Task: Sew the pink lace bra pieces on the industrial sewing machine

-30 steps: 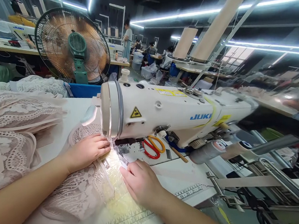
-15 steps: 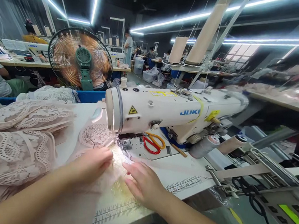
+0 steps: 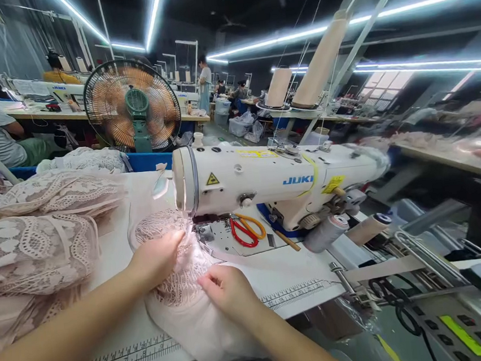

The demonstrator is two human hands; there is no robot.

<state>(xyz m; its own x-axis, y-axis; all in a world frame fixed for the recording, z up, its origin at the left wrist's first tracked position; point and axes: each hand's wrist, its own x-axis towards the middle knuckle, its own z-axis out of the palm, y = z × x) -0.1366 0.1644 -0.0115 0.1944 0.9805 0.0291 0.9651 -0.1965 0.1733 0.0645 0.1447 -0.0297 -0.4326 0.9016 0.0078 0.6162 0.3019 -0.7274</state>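
A pale pink lace garment piece point(image 3: 180, 285) lies under the head of the white sewing machine point(image 3: 257, 176), its sheer lower part hanging over the table's front edge. My left hand point(image 3: 157, 262) is closed on the lace just left of the needle area, fingers pressed together. Lower and to the right, my right hand point(image 3: 229, 289) pinches the edge of the same piece between thumb and fingers. The needle and presser foot are mostly hidden in glare. A narrow pale strip runs from the right toward the stitching spot.
Scissors with red and yellow handles point(image 3: 245, 231) lie on the machine bed. Lace pieces point(image 3: 38, 245) are heaped at the left. Behind stands a fan point(image 3: 133, 105); thread cones point(image 3: 318, 62) rise at the back right. A printed ruler point(image 3: 125, 359) runs along the front edge.
The lace piece has been turned and spread toward me, its lace now between both hands. My right hand has gone from spread fingers to a pinch. The view has shifted slightly.
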